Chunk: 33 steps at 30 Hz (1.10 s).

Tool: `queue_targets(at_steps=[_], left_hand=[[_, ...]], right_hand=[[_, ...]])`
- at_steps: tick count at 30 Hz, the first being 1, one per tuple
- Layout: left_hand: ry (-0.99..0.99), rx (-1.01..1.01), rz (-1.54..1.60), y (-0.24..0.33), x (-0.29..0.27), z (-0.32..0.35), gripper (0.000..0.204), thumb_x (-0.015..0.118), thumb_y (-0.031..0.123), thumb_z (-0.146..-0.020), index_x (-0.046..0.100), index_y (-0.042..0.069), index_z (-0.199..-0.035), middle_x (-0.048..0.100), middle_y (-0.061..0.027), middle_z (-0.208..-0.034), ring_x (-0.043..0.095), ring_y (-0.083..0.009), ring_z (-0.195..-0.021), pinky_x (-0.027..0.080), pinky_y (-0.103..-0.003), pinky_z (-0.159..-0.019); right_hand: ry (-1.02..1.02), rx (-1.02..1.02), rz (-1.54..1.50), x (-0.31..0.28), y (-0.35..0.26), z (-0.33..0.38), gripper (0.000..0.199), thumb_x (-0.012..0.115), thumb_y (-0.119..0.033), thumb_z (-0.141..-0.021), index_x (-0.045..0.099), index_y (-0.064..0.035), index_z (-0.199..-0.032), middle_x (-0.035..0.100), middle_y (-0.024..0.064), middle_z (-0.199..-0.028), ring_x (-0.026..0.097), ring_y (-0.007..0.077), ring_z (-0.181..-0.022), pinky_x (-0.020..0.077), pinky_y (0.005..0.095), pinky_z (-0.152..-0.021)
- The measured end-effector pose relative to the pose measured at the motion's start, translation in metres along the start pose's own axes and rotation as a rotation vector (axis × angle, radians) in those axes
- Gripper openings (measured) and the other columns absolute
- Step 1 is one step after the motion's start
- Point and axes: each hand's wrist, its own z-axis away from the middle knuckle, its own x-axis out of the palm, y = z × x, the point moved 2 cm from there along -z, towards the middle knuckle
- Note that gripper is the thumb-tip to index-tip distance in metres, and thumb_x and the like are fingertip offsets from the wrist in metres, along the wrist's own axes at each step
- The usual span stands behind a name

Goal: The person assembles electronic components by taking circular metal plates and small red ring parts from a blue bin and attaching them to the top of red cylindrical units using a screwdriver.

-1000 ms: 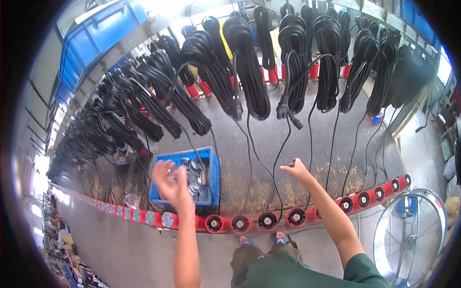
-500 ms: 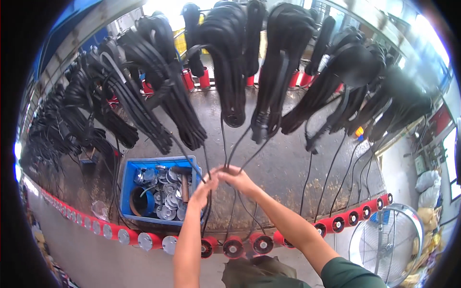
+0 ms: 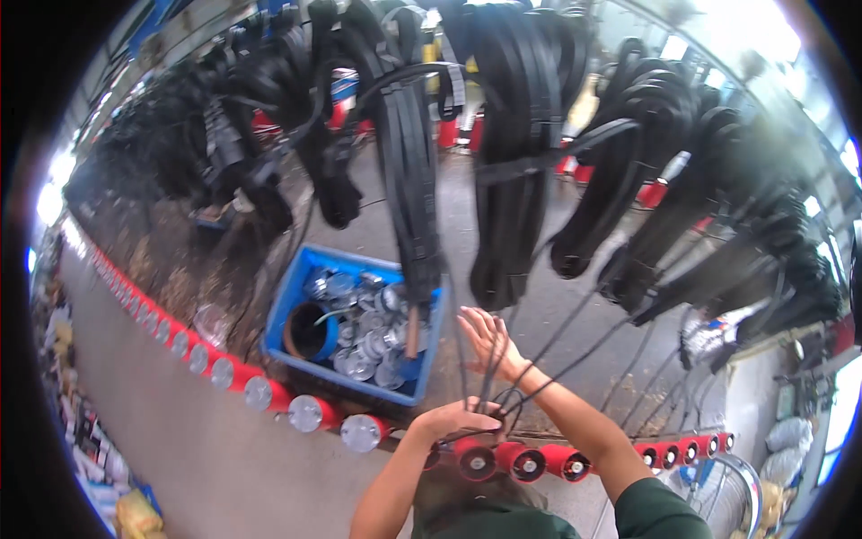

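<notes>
My left hand (image 3: 456, 418) is low by the table's front edge, its fingers closed round thin black cables (image 3: 530, 392) just above the red cylinders. My right hand (image 3: 490, 345) is farther in over the table, fingers spread, with cables running across it and none visibly gripped. These cables rise to thick hanging bundles of black cable (image 3: 512, 198). Below my left hand stands a red cylinder (image 3: 474, 458) with a dark round end, one of a row along the edge. What lies under my left fingers is partly hidden.
Left of my hands, a blue bin (image 3: 343, 384) holds clear and silvery discs, a brown tube and a dark ring-shaped roll. Red cylinders with clear round ends (image 3: 363, 433) line the edge leftward. A large fan (image 3: 732, 499) stands at the lower right.
My hands were close together on the cables beside the bin. Now the left is lower, near the red cylinders, and the right is apart with spread fingers. The whole view has shifted and tilted.
</notes>
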Motion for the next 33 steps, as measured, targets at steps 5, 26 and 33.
queue_targets(at_steps=[5, 26, 33], left_hand=[[-0.084, -0.007, -0.137, 0.016, 0.012, 0.007, 0.032, 0.067, 0.023, -0.101, 0.068, -0.004, -0.118, 0.072, -0.0104, -0.111, 0.068, -0.0203, -0.108, 0.050, -0.034, -0.101], [0.405, 0.216, -0.066, 0.026, -0.004, -0.007, 0.027, 0.065, 0.015, -0.099, 0.070, -0.005, -0.116, 0.078, -0.0153, -0.102, 0.074, -0.0252, -0.101, 0.056, -0.038, -0.096], [1.650, 0.931, -1.295, 0.031, 0.087, -0.046, 0.045, 0.075, 0.008, -0.092, 0.052, -0.001, -0.130, 0.060, -0.0132, -0.113, 0.059, -0.0299, -0.106, 0.048, -0.043, -0.096]], right_hand=[[0.097, -0.442, -0.057, -0.008, -0.035, -0.062, 0.078, 0.088, -0.059, -0.069, 0.062, -0.0090, -0.123, 0.062, 0.0107, -0.136, 0.050, 0.0332, -0.141, 0.0432, 0.0510, -0.109], [0.236, 0.388, 0.221, -0.177, 0.166, 0.275, 0.028, 0.080, -0.025, -0.090, 0.071, -0.0105, -0.112, 0.070, 0.0096, -0.108, 0.064, 0.0337, -0.109, 0.0509, 0.0460, -0.095], [0.553, 0.818, 0.185, -0.185, 0.174, 0.449, 0.029, 0.065, -0.001, -0.085, 0.068, -0.0038, -0.114, 0.069, 0.0146, -0.106, 0.064, 0.0373, -0.105, 0.0520, 0.0464, -0.094]])
